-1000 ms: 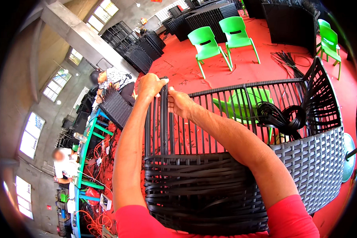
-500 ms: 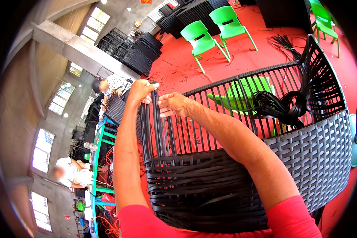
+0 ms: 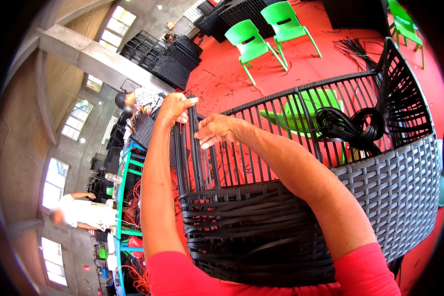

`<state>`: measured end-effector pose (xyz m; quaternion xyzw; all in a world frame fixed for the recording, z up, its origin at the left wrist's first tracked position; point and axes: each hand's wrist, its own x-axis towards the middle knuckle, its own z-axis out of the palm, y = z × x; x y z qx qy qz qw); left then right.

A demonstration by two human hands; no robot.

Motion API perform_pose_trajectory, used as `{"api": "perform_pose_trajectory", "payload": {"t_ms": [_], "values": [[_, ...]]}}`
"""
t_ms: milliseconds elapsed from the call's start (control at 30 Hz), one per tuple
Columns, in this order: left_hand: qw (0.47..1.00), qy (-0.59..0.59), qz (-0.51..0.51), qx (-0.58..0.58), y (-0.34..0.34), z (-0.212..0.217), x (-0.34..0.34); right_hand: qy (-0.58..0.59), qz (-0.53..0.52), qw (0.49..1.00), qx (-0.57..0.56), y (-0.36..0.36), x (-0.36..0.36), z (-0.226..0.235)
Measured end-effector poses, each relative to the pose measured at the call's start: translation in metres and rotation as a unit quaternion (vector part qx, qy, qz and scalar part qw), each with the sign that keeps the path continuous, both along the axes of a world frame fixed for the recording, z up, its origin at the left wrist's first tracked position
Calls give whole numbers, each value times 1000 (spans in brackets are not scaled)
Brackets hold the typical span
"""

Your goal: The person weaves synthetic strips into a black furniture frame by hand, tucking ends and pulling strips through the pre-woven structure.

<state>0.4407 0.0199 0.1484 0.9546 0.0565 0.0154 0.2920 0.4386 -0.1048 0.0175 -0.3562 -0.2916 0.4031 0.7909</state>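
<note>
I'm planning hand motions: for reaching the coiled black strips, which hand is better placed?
Probably the right hand: it is nearer the coiled black strips, which lie to its right. The left hand is farther away, near the far end of a long dark strip.

Head-worn L fisheye cam looks fwd/down, fairly nr L hand (image 3: 174,108) & R hand (image 3: 219,129).
</note>
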Motion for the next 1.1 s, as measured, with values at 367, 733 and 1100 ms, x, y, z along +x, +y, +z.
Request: {"api": "perform_pose_trajectory", "payload": {"t_ms": [367, 733, 1100], "values": [[999, 31, 8, 14, 0, 4, -6, -17, 32, 999, -18, -4, -5, 4], [988, 35, 89, -122, 7, 11, 0, -30, -70, 995, -61, 0, -26, 21], [976, -52, 118, -175, -2, -1, 8, -67, -94, 988, -102, -2, -33, 29]]}}
